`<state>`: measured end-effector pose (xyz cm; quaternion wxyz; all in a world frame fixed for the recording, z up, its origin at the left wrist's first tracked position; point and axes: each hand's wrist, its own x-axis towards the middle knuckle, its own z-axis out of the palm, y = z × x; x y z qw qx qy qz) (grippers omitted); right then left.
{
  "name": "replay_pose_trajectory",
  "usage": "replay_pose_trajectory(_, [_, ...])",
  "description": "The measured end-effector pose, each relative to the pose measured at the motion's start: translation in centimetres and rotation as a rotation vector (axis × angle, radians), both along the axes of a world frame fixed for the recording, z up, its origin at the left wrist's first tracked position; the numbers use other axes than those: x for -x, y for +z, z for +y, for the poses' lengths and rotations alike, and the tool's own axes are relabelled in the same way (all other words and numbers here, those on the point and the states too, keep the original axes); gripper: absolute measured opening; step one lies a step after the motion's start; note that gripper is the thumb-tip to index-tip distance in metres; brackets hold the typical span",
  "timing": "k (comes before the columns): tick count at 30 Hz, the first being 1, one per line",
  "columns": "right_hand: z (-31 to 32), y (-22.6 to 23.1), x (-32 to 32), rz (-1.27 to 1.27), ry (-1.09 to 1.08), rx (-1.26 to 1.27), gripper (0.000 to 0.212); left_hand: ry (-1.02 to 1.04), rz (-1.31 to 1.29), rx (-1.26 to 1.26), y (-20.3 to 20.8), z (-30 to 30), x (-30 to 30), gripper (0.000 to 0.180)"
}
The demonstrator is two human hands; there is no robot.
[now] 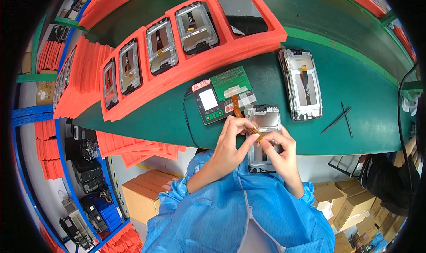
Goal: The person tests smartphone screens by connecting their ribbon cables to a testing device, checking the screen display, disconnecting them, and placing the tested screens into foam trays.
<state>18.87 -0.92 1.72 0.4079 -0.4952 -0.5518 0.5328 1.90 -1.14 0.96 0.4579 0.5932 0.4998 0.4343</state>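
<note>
Both of my hands meet over a phone screen assembly with a metal frame, lying at the table's near edge. My left hand pinches an orange flex cable, which runs down from a tester with a lit white display and a green circuit board. My right hand pinches at the same spot, on the flex connector of the phone screen assembly. The fingertips hide the joint, so I cannot tell whether the two connectors are joined.
A red foam tray holds several phone screens at the back left, beside stacked foam trays. A stack of phone frames stands to the right. Two dark tweezers-like sticks lie crossed farther right. A black cable trails from the tester.
</note>
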Motion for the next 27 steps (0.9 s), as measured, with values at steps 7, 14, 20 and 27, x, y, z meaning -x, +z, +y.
replay_pose_trajectory(7, [0.0,0.3,-0.2,-0.036,-0.008,0.012,0.005,-0.053,0.043,-0.064,0.5,0.2,0.0,0.030])
replay_pose_trajectory(14, [-0.1,0.0,-0.3,-0.049,0.016,-0.031,0.005,-0.035,-0.011,-0.038,0.2,0.3,-0.2,0.027])
replay_pose_trajectory(20, [-0.2,0.2,-0.1,-0.046,0.036,0.007,0.005,-0.102,0.047,-0.027,0.3,0.5,0.5,0.026])
replay_pose_trajectory(27, [-0.1,0.6,-0.1,-0.040,0.036,0.048,0.007,-0.065,-0.043,-0.056,-0.5,0.1,0.5,0.040])
